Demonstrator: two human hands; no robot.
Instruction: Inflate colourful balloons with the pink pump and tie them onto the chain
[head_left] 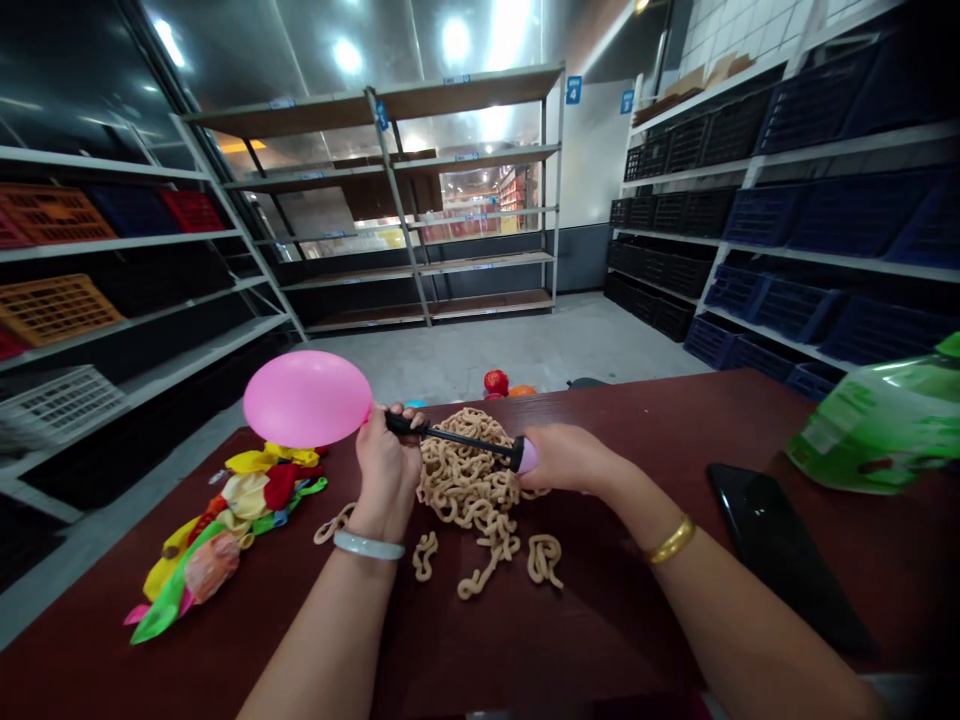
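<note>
A pink balloon, swollen with air, sits on the nozzle end of a hand pump. My left hand is closed around the balloon's neck and the pump's black front end. The fingers of my right hand wrap the pump's light purple end, and the thin dark rod between the hands is drawn out. Beneath the pump lies a heap of tan, twisted strands, with a few loose pieces nearer me. Left of my left hand is a pile of limp balloons in several colours.
The dark red table carries a black phone and a green-tinted plastic pouch on the right. Red and orange round things show past the far edge. Shelves with crates line the sides; a rack stands behind.
</note>
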